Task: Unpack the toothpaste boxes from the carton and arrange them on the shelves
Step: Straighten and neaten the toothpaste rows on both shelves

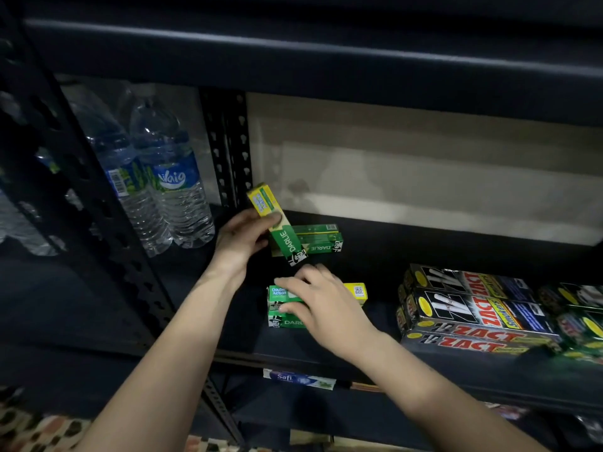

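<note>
Left hand (243,238) fingers clamped on Darlie box (277,223), water bottles (173,181) beside, right hand (321,303) fingers apart

Single head-worn wide-angle view, looking forward and down, close to a dark shelf (424,256), forearms entering from below

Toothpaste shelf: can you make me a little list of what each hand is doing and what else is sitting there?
left hand: grips a tilted Darlie box
right hand: fingers rest on the front Darlie stack
back of shelf: more Darlie boxes lying flat
right side: black Zact boxes, stacked
left bay: water bottles, upright
lower shelf: a Safi box
carton: not in view
</note>
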